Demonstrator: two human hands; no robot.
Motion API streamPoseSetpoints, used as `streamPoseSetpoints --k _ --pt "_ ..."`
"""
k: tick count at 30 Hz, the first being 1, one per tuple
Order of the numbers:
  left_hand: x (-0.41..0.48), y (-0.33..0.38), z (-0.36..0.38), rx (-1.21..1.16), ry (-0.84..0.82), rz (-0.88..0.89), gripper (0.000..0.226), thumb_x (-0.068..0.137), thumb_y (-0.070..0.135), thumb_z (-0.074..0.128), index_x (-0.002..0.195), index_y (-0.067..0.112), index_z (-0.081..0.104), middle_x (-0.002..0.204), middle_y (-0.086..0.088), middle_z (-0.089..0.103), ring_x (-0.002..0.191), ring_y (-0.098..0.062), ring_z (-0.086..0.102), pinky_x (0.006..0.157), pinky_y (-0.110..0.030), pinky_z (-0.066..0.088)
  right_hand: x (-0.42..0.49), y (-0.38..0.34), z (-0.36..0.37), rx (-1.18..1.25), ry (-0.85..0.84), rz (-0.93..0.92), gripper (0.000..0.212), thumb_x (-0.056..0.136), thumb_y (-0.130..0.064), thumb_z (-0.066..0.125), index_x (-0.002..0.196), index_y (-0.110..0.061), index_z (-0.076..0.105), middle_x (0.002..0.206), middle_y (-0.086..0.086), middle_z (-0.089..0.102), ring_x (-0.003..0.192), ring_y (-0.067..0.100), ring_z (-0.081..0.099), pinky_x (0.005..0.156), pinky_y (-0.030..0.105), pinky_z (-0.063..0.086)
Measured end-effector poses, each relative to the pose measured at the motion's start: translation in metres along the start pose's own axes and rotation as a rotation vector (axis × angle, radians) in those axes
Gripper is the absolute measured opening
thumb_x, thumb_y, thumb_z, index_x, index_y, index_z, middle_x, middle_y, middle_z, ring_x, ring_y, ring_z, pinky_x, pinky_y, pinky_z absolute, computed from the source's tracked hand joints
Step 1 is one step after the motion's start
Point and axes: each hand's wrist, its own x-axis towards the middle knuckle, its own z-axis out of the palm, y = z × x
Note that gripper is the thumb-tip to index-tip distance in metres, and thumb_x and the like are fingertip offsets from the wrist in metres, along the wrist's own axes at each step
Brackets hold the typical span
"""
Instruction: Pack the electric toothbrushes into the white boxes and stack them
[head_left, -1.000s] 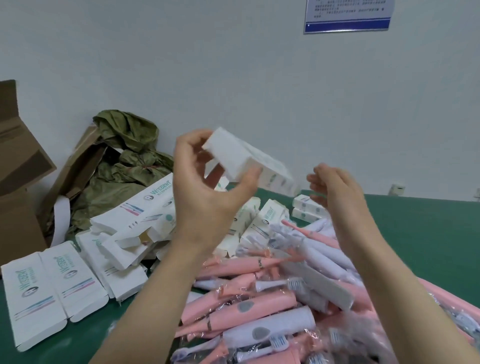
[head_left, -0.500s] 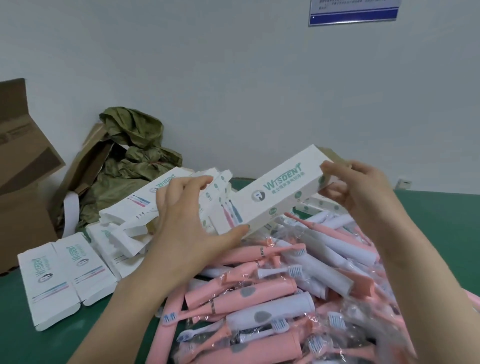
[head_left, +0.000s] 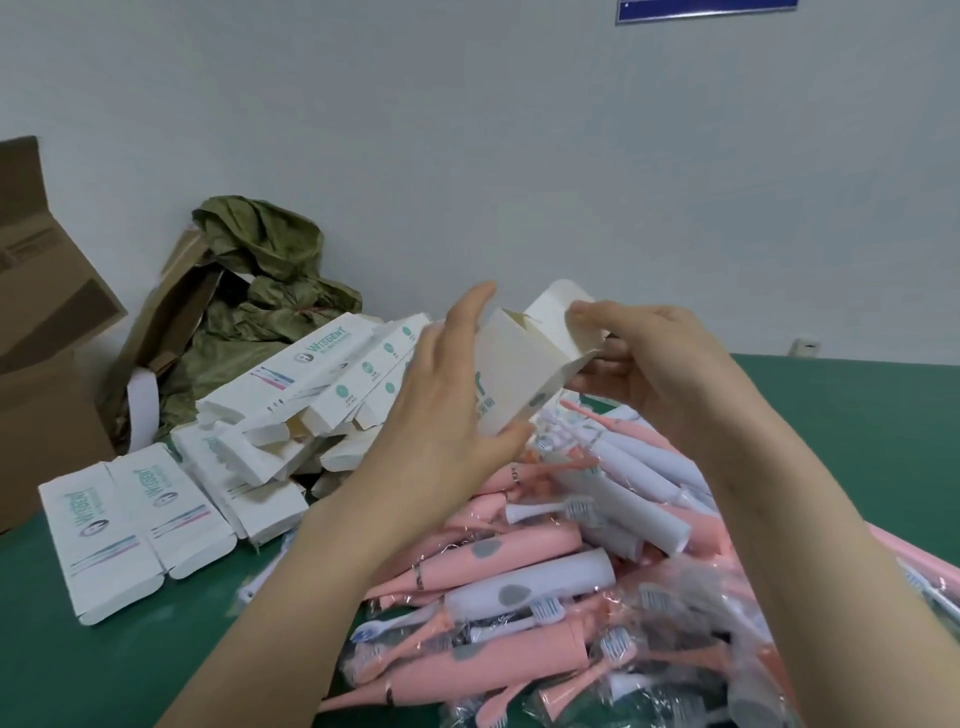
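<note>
Both hands are up over the pile. The left hand (head_left: 447, 410) grips one white box (head_left: 519, 364), thumb under it, and covers most of the print. The right hand (head_left: 639, 358) pinches the open end flap. Below lie the toothbrushes (head_left: 545, 571), pink and white in clear wrap — too tangled to count, and cut off at the bottom edge. Two flat boxes (head_left: 130, 519) lie side by side on the table (head_left: 857, 415), each reading WISDENT, with a heap (head_left: 322, 395) of more behind. The blue sign (head_left: 706, 8) up top is cropped — unreadable.
</note>
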Motion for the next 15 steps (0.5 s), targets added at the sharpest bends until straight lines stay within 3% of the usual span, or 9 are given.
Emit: streamPoseSetpoints --k 4,8,11,15 --pt "-0.002 0.006 -0.003 0.166 0.088 0.171 0.067 0.074 0.012 0.07 0.121 0.044 0.036 0.116 0.015 0.022 0.113 -0.009 0.026 0.089 -0.009 0.026 0.0 0.001 0.002 -0.002 -0.024 -0.017 0.034 0.087 -0.008 0.059 0.057 -0.01 0.074 0.063 0.008 0.07 0.057 0.017 0.066 0.06 0.02 0.056" --pt "-0.001 0.017 -0.002 0.01 0.18 0.07 0.011 0.086 0.038 0.057 0.096 0.033 0.059 0.11 0.005 0.044 0.106 -0.008 0.039 0.086 -0.006 0.028 -0.001 0.001 0.003 -0.06 -0.061 -0.027 0.022 0.085 -0.007 0.062 0.068 -0.001 0.074 0.072 0.016 0.071 0.061 0.018 0.066 0.062 0.018 0.054" --pt "0.004 0.022 -0.002 -0.056 0.279 -0.035 0.032 0.096 0.042 0.042 0.079 0.026 0.064 0.096 -0.001 0.057 0.095 0.003 0.045 0.075 -0.001 0.029 -0.002 0.005 0.01 -0.13 -0.053 -0.05 0.016 0.086 -0.006 0.062 0.079 0.004 0.073 0.082 0.026 0.069 0.069 0.024 0.065 0.068 0.022 0.057" --pt "0.012 0.026 -0.001 0.063 0.28 -0.163 0.035 0.085 0.052 0.043 0.062 0.027 0.051 0.082 -0.001 0.056 0.076 -0.008 0.045 0.06 -0.016 0.029 -0.006 0.004 0.015 -0.152 -0.088 -0.082 0.016 0.087 -0.01 0.064 0.083 0.003 0.073 0.071 0.017 0.069 0.067 0.021 0.066 0.074 0.025 0.058"
